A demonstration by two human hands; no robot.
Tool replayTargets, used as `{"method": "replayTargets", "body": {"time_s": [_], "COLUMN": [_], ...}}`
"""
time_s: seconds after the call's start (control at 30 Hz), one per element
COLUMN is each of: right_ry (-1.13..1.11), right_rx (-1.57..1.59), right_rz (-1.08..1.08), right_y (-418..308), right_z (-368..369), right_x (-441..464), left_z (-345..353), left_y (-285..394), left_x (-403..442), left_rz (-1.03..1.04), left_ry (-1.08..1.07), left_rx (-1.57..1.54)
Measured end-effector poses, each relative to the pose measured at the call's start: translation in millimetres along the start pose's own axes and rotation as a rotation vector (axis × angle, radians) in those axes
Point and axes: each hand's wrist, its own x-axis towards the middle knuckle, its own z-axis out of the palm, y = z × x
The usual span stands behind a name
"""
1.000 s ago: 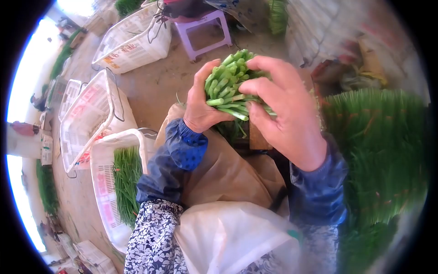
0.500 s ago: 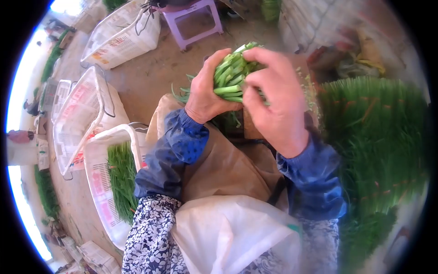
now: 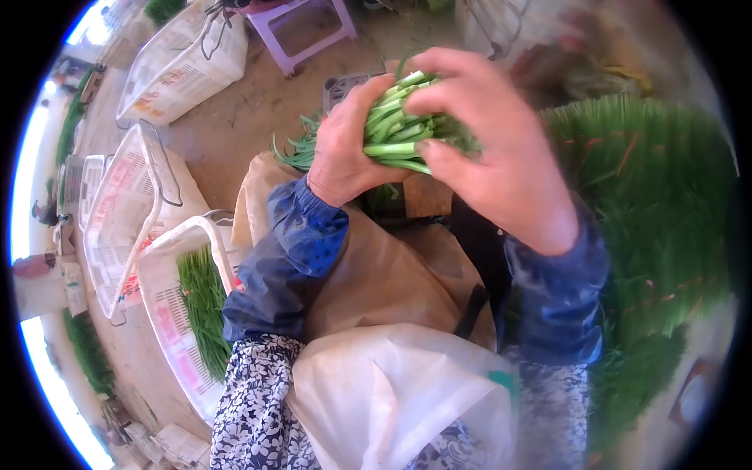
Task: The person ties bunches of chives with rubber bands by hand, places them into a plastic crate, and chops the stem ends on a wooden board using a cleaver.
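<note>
A bundle of green stalks (image 3: 397,129) is held up in front of me, cut ends toward me and leafy tips showing beyond at the left. My left hand (image 3: 343,145) is wrapped round its left side. At the right, my right hand (image 3: 501,145) has its fingers curved and apart over the stalk ends, the thumb by the lower stalks; it is slightly blurred. Whether those fingertips pinch a stalk is unclear. Below the bundle lies a brown apron (image 3: 376,282) over my lap.
Close at the left, a white basket (image 3: 160,290) holds green stalks. Beyond it are more white baskets (image 3: 188,74) and a purple stool (image 3: 301,35). A large pile of green bundles (image 3: 650,211) fills the right side.
The bundle has turned, so its leafy tips now show at the left. My right hand has shifted over the cut ends. The baskets and stool have moved left and up in the view.
</note>
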Motion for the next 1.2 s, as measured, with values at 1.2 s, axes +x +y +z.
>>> {"method": "replayTargets", "body": {"time_s": [1.2], "right_ry": [0.006], "right_rx": [0.56], "right_rz": [0.079], "right_y": [38], "right_z": [35], "right_x": [-17], "left_z": [2], "left_y": [-25], "left_x": [-21], "left_rz": [-0.047], "left_ry": [0.066], "left_rx": [-0.184]}}
